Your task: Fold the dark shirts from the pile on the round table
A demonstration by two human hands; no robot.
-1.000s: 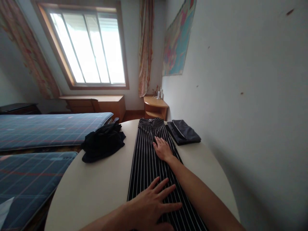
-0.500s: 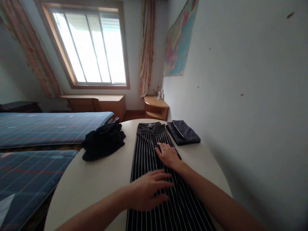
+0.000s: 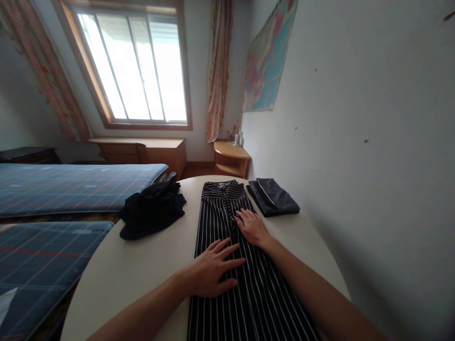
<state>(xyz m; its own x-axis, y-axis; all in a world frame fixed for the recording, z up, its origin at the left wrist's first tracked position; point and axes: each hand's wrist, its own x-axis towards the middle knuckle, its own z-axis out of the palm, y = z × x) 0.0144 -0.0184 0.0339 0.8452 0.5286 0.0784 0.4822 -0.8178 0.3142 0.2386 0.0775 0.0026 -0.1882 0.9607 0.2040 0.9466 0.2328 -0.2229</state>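
A pair of black trousers with white stripes [image 3: 220, 213] lies lengthwise on the pale round table [image 3: 149, 265], waistband at the far edge. My left hand [image 3: 215, 270] rests palm down over the middle of the trousers, fingers spread. Farther up, near the fly, my right hand [image 3: 252, 226] lies flat on the cloth, its fingers stretched out. Neither hand grips the fabric. The lower ends of the legs run out of view at the bottom.
A crumpled black garment [image 3: 152, 210] sits at the table's left edge. On the right, a folded dark grey garment [image 3: 275, 196] lies near the white wall [image 3: 373, 199]. Plaid mattresses [image 3: 71, 189] stand left of the table, with a corner shelf [image 3: 231, 151] beyond it.
My left hand has moved slightly up and to the left and now lies on the trousers. My right hand has shifted a little to the right.
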